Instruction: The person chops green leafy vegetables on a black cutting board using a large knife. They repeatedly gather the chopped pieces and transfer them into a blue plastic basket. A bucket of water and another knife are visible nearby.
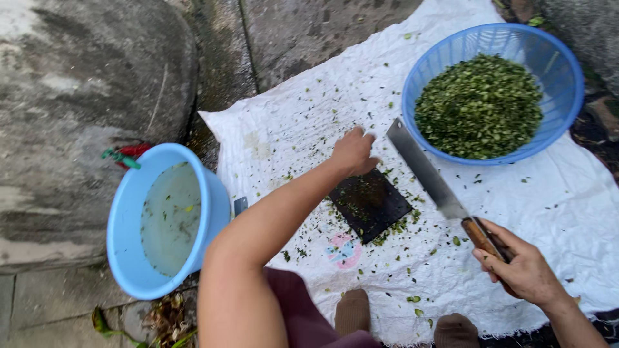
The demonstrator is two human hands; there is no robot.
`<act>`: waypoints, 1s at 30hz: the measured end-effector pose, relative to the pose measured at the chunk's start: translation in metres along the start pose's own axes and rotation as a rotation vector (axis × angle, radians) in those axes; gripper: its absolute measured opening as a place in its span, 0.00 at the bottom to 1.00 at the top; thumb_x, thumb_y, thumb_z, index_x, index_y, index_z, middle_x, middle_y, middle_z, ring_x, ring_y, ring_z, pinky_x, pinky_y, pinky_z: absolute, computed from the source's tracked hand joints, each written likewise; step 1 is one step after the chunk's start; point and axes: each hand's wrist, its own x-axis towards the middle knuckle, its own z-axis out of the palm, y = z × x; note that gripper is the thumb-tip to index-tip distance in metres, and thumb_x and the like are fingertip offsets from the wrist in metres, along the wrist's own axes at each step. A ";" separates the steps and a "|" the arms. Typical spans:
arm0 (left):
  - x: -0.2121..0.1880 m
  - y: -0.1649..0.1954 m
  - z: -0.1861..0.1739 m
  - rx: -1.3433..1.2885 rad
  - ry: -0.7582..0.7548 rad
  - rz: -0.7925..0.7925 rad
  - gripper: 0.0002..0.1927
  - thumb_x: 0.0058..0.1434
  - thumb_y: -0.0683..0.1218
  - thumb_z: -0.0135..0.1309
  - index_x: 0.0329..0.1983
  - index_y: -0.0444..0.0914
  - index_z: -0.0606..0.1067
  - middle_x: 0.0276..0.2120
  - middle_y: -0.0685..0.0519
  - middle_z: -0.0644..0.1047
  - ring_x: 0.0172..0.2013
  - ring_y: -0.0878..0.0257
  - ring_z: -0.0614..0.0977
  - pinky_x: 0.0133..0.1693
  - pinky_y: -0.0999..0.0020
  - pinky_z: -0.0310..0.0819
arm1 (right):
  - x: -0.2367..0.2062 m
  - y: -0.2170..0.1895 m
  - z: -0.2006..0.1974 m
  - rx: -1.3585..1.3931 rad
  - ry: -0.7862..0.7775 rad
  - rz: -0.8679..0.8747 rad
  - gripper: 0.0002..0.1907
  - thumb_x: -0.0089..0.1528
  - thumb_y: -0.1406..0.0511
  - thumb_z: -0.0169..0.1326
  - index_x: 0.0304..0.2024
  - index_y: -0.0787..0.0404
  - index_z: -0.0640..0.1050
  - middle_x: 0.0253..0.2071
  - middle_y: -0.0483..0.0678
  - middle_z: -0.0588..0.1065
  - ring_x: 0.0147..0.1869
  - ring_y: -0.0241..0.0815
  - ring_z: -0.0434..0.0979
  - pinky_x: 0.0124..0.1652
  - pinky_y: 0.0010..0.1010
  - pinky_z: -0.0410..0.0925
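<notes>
Far left: grey stone slab (84, 96), wet concrete ground. Near left: light-blue bucket (169, 222) with cloudy water and a few green flecks, standing just off the edge of the white sheet (303, 116); something red and green (126, 153) pokes out behind its rim, can't tell what.

Centre: left hand (353, 152) reaches across, fingers curled together, knuckles down at the far corner of the dark chopping board (369, 203). Whether it pinches any greens: cannot tell, the palm side is hidden. Board lies flat on the sheet, mostly bare, with chopped bits scattered on and around it.

Right of centre: cleaver (424, 170), long flat blade tilted up off the board, tip pointing far-left, just beside the left hand's fingers. Right hand (521, 267) clamped round its wooden handle, near right.

Far right: blue mesh basket (561, 71) on the sheet, well filled with chopped green leaves (478, 106).

Judgement: the hand looks to be sweeping or gathering at the board, so keep the blade lifted and angled away from the fingers, keep the knuckles tucked, and push the bits toward the basket side rather than off the sheet.

Two feet in brown socks (352, 311) at near edge.
</notes>
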 end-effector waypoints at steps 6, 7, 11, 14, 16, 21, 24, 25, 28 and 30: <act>-0.070 -0.090 0.085 -0.042 -0.187 -0.231 0.32 0.58 0.59 0.60 0.59 0.37 0.71 0.54 0.36 0.72 0.56 0.40 0.75 0.55 0.50 0.73 | 0.034 0.012 0.042 -0.254 -0.048 -0.243 0.41 0.57 0.63 0.60 0.72 0.47 0.62 0.48 0.50 0.80 0.43 0.39 0.81 0.41 0.32 0.74; -0.076 -0.099 0.102 -0.078 -0.184 -0.288 0.32 0.58 0.59 0.60 0.59 0.36 0.71 0.54 0.36 0.72 0.56 0.40 0.75 0.55 0.49 0.73 | 0.039 0.011 0.047 -0.457 0.011 -0.288 0.42 0.57 0.63 0.62 0.73 0.45 0.62 0.50 0.51 0.78 0.45 0.41 0.80 0.43 0.33 0.73; -0.069 -0.105 0.158 -0.423 0.038 -0.624 0.37 0.56 0.56 0.61 0.63 0.32 0.68 0.55 0.31 0.72 0.56 0.39 0.77 0.58 0.53 0.73 | 0.046 0.006 0.062 -0.664 -0.021 -0.326 0.40 0.59 0.62 0.57 0.73 0.42 0.60 0.46 0.47 0.78 0.40 0.43 0.82 0.41 0.36 0.76; -0.058 -0.087 0.173 -0.626 0.244 -0.808 0.44 0.53 0.55 0.62 0.68 0.29 0.62 0.58 0.30 0.69 0.59 0.38 0.73 0.61 0.53 0.70 | 0.051 0.007 0.076 -0.731 -0.020 -0.370 0.40 0.60 0.63 0.56 0.73 0.42 0.58 0.45 0.47 0.77 0.38 0.44 0.82 0.38 0.37 0.78; -0.053 -0.070 0.178 -0.598 0.224 -0.857 0.40 0.55 0.57 0.62 0.65 0.31 0.65 0.61 0.32 0.64 0.61 0.35 0.67 0.63 0.49 0.61 | 0.050 0.013 0.080 -0.758 -0.001 -0.451 0.39 0.60 0.63 0.56 0.73 0.45 0.58 0.44 0.49 0.77 0.36 0.45 0.82 0.36 0.39 0.78; -0.043 -0.059 0.165 -0.804 0.398 -0.971 0.39 0.55 0.54 0.59 0.66 0.32 0.64 0.61 0.32 0.62 0.61 0.34 0.65 0.63 0.44 0.59 | 0.059 0.037 0.078 -0.653 -0.068 -0.404 0.41 0.59 0.62 0.58 0.73 0.43 0.59 0.43 0.48 0.79 0.34 0.39 0.82 0.33 0.34 0.78; -0.036 -0.068 0.161 -0.874 0.396 -1.029 0.29 0.57 0.52 0.59 0.58 0.34 0.70 0.56 0.34 0.68 0.58 0.38 0.70 0.60 0.47 0.65 | 0.059 0.052 0.064 -0.444 -0.131 -0.190 0.39 0.59 0.59 0.61 0.72 0.42 0.63 0.39 0.48 0.82 0.29 0.40 0.82 0.28 0.35 0.77; -0.034 -0.073 0.160 -0.894 0.392 -1.048 0.25 0.58 0.51 0.60 0.55 0.34 0.73 0.54 0.35 0.71 0.56 0.40 0.72 0.58 0.49 0.68 | 0.059 0.057 0.063 -0.369 -0.152 -0.087 0.39 0.60 0.58 0.62 0.72 0.42 0.64 0.37 0.47 0.83 0.26 0.41 0.82 0.27 0.36 0.76; -0.031 -0.082 0.155 -1.599 0.442 -0.812 0.20 0.64 0.45 0.57 0.49 0.22 0.73 0.36 0.39 0.77 0.33 0.49 0.77 0.29 0.55 0.70 | 0.051 0.068 0.057 -0.259 -0.056 -0.132 0.40 0.59 0.59 0.61 0.73 0.44 0.64 0.30 0.51 0.80 0.25 0.38 0.78 0.24 0.33 0.74; -0.033 -0.080 0.156 -1.651 0.418 -0.807 0.17 0.65 0.47 0.58 0.50 0.33 0.68 0.33 0.46 0.76 0.29 0.57 0.75 0.26 0.63 0.67 | 0.050 0.067 0.053 -0.200 -0.058 -0.025 0.40 0.61 0.60 0.60 0.75 0.44 0.63 0.27 0.53 0.79 0.24 0.40 0.77 0.24 0.33 0.74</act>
